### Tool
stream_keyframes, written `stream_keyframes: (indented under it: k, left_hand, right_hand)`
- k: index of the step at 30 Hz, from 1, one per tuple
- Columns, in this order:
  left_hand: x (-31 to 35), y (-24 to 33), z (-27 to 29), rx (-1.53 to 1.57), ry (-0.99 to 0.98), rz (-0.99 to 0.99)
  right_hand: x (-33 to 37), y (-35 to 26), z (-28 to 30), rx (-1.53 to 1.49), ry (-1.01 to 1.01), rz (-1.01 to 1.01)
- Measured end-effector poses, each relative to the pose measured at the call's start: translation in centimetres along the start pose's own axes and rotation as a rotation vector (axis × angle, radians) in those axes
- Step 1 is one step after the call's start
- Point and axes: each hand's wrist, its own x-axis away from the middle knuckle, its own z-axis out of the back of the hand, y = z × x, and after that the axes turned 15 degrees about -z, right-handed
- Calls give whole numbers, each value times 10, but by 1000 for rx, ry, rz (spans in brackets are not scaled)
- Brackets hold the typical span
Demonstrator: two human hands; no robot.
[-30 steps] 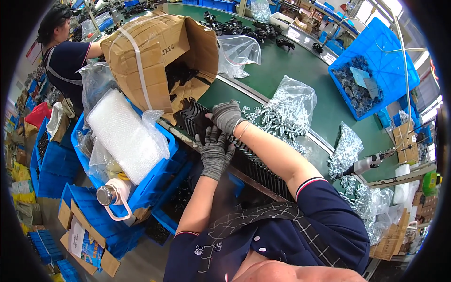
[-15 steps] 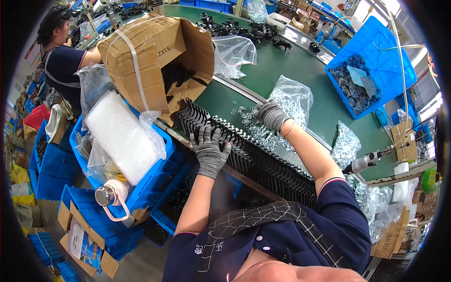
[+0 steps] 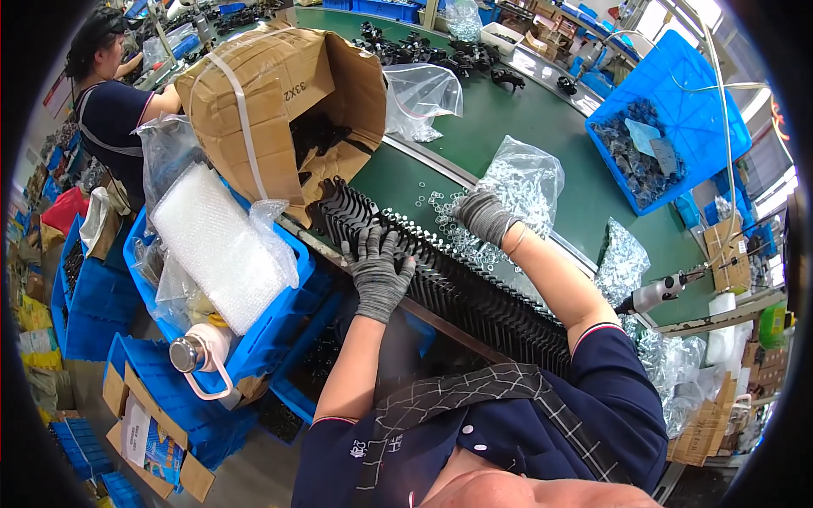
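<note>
A long row of closely packed black parts [image 3: 474, 292] runs along the near edge of the green table, small silvery pieces lining its far side. My left hand [image 3: 378, 275], in a grey glove, lies on the row near its left end, fingers spread. Past the row, my gloved right hand [image 3: 489, 218] reaches down to loose washers [image 3: 440, 206], its fingers drawn together. Whatever sits at those fingertips is too small or hidden to make out. Beside this hand lies a clear plastic bag [image 3: 529, 173] of small shiny pieces.
An open cardboard box [image 3: 262, 110] with black parts leans at the left. Below it, a blue crate [image 3: 292, 292] holds bubble wrap [image 3: 224, 245] and a bottle [image 3: 201, 347]. At right are a tilted blue bin [image 3: 703, 127] and a power screwdriver [image 3: 656, 294]. Another person [image 3: 110, 106] works at far left.
My right hand has shifted slightly left and down over the washers. My left hand stays on the row. The other person's head and arm have moved.
</note>
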Motion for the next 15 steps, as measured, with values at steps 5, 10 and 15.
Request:
stream_keyframes:
  k: [5,10,15]
  left_hand:
    - [-2,2,0,9,5,-2]
    - [1,-1,-2,13,9,3]
    - [-1,-1,-2,9,12,-3]
  right_hand:
    - [-8,-4,-11,-109,33,-80]
    - [-19,-1,-12,-221,-42,-183]
    - [-28,6,-29,-278,-103,-208]
